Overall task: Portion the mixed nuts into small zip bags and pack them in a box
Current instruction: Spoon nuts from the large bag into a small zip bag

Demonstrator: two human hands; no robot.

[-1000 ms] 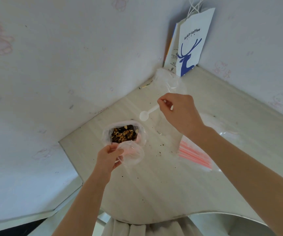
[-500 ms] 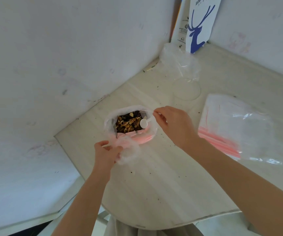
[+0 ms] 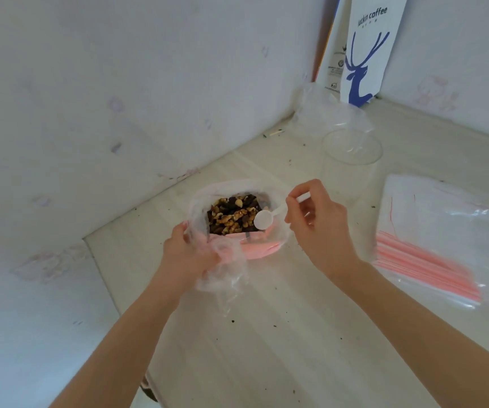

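- At nuts' (image 3: 233, 214) four o'clock, spoon (image 3: 263, 220) hovers, pinched by right hand (image 3: 321, 228).
- Left hand (image 3: 188, 251) grips bag (image 3: 225, 260); best hold it close, scoop shallow, lift level.

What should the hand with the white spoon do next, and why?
Probably dip the spoon into the mixed nuts and scoop. The right hand pinches its handle, the bowl looks empty above the nuts, and the left hand holds a small clear bag beside them.

The head camera is looking down and forward from close above the left hand (image 3: 190, 254) and right hand (image 3: 321, 231).
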